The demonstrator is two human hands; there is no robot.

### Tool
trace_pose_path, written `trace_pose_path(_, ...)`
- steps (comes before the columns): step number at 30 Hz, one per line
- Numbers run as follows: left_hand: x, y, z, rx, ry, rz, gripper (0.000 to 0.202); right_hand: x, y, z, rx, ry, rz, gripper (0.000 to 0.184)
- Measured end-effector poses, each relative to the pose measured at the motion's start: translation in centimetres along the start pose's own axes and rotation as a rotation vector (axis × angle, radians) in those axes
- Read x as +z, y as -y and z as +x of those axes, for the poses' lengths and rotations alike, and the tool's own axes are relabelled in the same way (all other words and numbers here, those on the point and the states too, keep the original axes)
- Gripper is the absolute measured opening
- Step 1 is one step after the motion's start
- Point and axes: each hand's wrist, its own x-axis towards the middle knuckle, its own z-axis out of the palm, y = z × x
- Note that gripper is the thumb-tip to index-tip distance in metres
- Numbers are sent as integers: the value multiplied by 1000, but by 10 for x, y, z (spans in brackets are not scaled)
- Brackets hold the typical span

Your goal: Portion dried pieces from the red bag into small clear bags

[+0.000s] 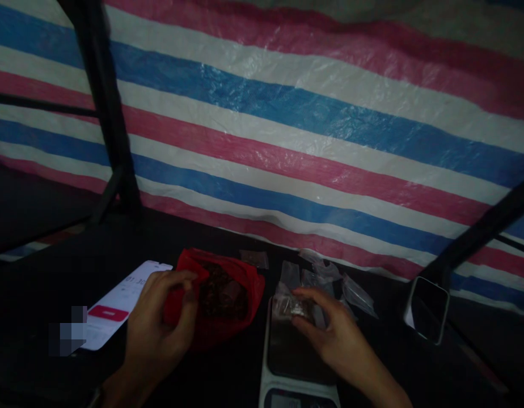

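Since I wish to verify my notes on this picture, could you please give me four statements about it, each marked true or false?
1. The phone lies left of the red bag. True.
2. The red bag is tied shut. False: it is open, showing dark brown contents.
3. The right hand holds a small clear bag over the scale. True.
4. The backdrop is plain white. False: the sheet has red, blue and white stripes.

We note a plastic sheet (313, 130) striped red, white and blue; a black desk (232, 377); a red plastic bag (256, 283) with dark-brown contents (215, 303); a white rectangular scale (271, 381); a clear plastic packet (285, 303).
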Motion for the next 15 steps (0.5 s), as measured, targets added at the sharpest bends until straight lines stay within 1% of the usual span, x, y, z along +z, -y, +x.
trace_pose_path(2, 0, 5, 0, -19, 0, 17, 10, 15, 18, 10, -96, -36, -3, 34)
trace_pose_path(4, -1, 9, 0, -23, -6, 24, 11, 32, 38, 18, -170, -21, -112, 36)
trace_pose_path(6, -4, 11, 0, -27, -6, 27, 12, 46, 54, 23, -204, 14, -266, 39)
trace_pose_path(8, -7, 12, 0, -35, -6, 31, 14, 55, 63, 26, -214, 40, -368, 42)
trace_pose_path(12, -16, 17, -1, -51, -4, 28, 15, 58, 65, 27, -202, 33, -397, 43)
trace_pose_path(15, -22, 21, 0, -63, -5, 24, 14, 59, 56, 27, -146, -6, -300, 44)
